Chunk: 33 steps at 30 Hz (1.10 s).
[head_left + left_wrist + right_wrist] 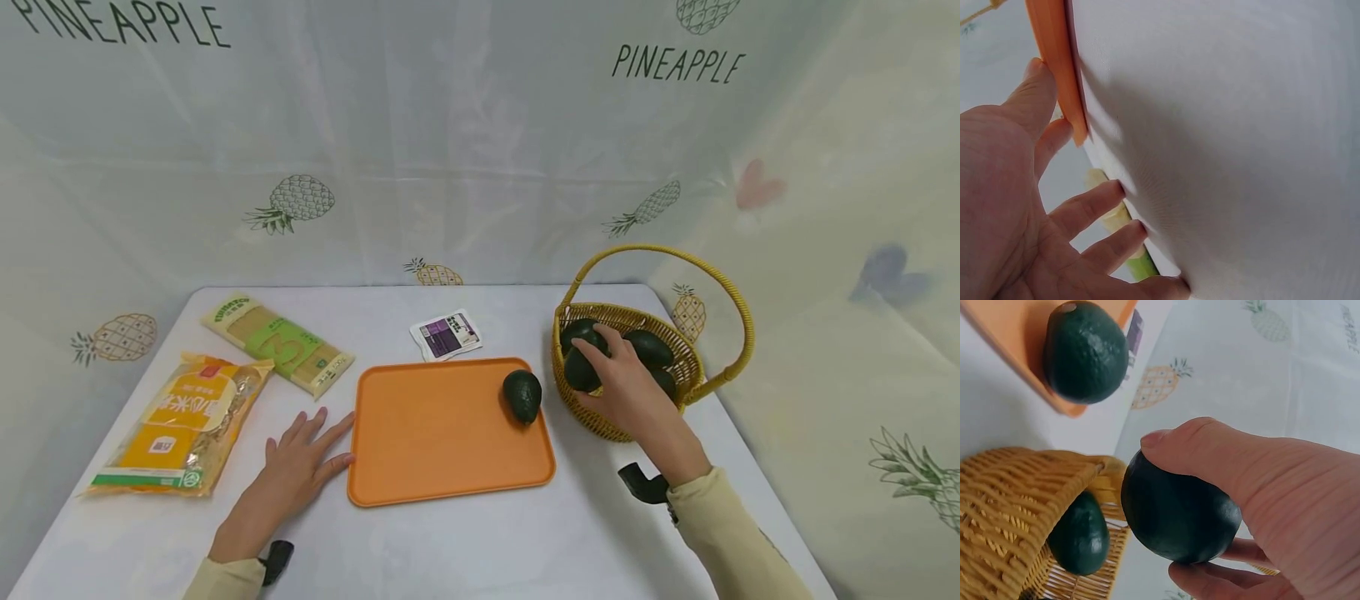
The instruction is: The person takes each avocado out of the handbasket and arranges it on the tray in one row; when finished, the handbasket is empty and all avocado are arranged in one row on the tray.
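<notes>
Right grip curled round an avocado over the wicker basket; left grip spread, touching the orange tray, a second avocado on it. Looks like basket-to-tray transfer; next likely calls for clearing the basket, gentle placing.
</notes>
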Each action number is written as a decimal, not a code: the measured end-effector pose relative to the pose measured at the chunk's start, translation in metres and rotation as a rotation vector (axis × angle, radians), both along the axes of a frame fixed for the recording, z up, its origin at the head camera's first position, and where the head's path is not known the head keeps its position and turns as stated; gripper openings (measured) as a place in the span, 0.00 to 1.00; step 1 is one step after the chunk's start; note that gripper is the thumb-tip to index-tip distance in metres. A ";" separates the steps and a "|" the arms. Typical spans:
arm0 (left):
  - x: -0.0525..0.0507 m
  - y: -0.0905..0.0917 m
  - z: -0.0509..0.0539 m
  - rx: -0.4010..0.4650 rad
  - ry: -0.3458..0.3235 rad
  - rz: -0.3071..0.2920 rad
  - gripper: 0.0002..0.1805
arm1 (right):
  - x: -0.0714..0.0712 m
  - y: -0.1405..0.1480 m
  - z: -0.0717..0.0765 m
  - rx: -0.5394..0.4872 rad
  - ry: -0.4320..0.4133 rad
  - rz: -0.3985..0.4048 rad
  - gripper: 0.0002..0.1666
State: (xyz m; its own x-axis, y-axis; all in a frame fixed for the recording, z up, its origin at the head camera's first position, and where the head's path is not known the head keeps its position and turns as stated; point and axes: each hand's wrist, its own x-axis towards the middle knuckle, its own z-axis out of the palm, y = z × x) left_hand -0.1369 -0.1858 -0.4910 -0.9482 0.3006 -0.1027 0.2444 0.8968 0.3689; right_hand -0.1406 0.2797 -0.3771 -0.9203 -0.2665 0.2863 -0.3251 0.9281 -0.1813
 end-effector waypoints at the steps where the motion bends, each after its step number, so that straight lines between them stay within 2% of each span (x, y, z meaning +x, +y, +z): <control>1: 0.000 0.000 0.000 0.000 0.002 0.000 0.36 | 0.000 -0.001 0.000 0.002 0.006 0.003 0.40; 8: 0.000 0.000 0.000 0.000 0.009 0.001 0.36 | 0.001 -0.009 0.000 -0.001 0.019 0.023 0.40; 19: 0.001 0.001 0.003 -0.002 -0.001 0.002 0.36 | -0.002 -0.033 0.000 -0.043 -0.095 0.120 0.44; 28: 0.001 0.001 0.000 -0.001 0.008 0.003 0.35 | -0.006 -0.050 0.001 0.010 -0.090 0.152 0.46; 33: 0.000 0.001 0.002 -0.006 -0.008 0.008 0.36 | -0.010 -0.058 -0.003 0.020 -0.087 0.229 0.45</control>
